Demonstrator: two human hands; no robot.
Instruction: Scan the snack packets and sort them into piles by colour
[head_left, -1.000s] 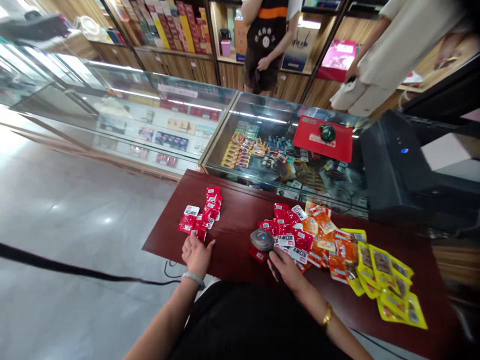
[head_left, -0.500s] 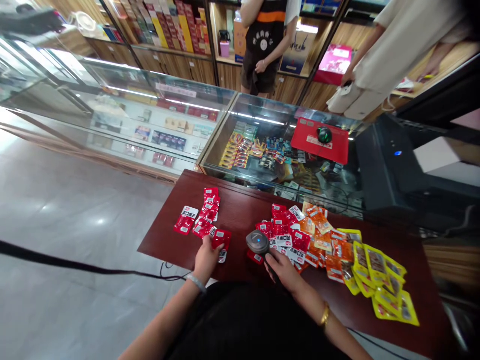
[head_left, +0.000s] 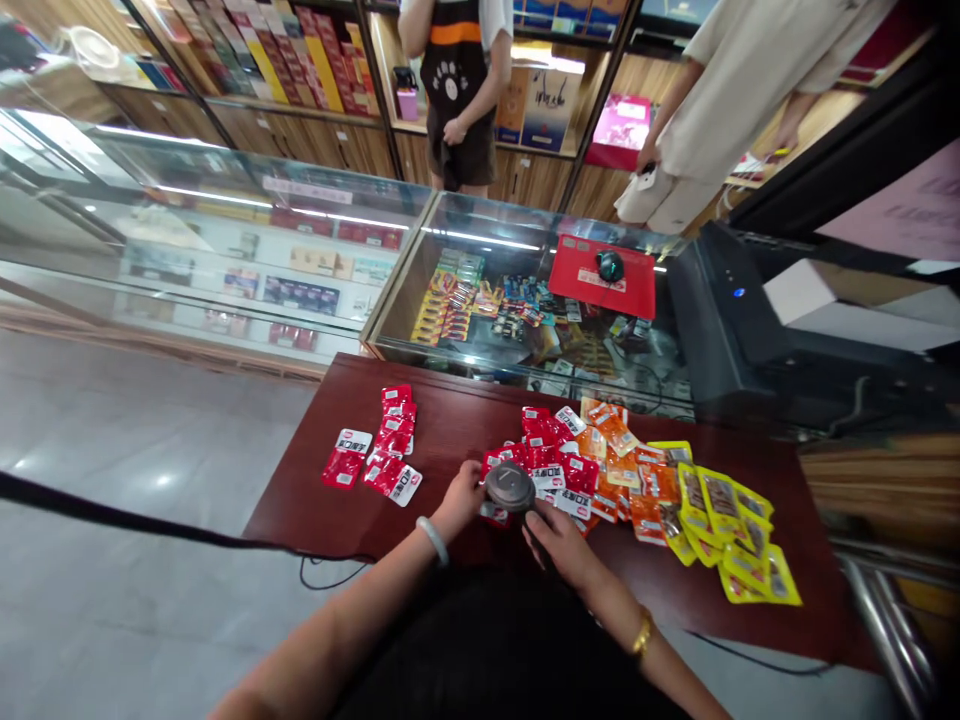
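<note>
My right hand [head_left: 556, 540] grips the handle of a dark barcode scanner [head_left: 510, 487], whose round head hangs just above the dark red table [head_left: 450, 425]. My left hand [head_left: 459, 497], with a pale bangle on the wrist, is closed on a red snack packet [head_left: 491, 513] held right under the scanner head. A small group of red packets [head_left: 379, 455] lies to the left of that hand. To the right spreads a larger pile: red packets [head_left: 559, 455], orange packets [head_left: 634, 485], then yellow packets [head_left: 724, 530].
Behind the table stands a glass display counter [head_left: 480, 300] with a red mat [head_left: 604, 285] and a black machine [head_left: 720, 310] on top. Two people [head_left: 457, 90] [head_left: 720, 90] stand beyond it before wooden shelves. A black cable [head_left: 150, 525] crosses the floor at left.
My left hand picked a red packet from the left group and carried it right, under the scanner head. The right hand stayed on the scanner. The camera view shifted slightly.
</note>
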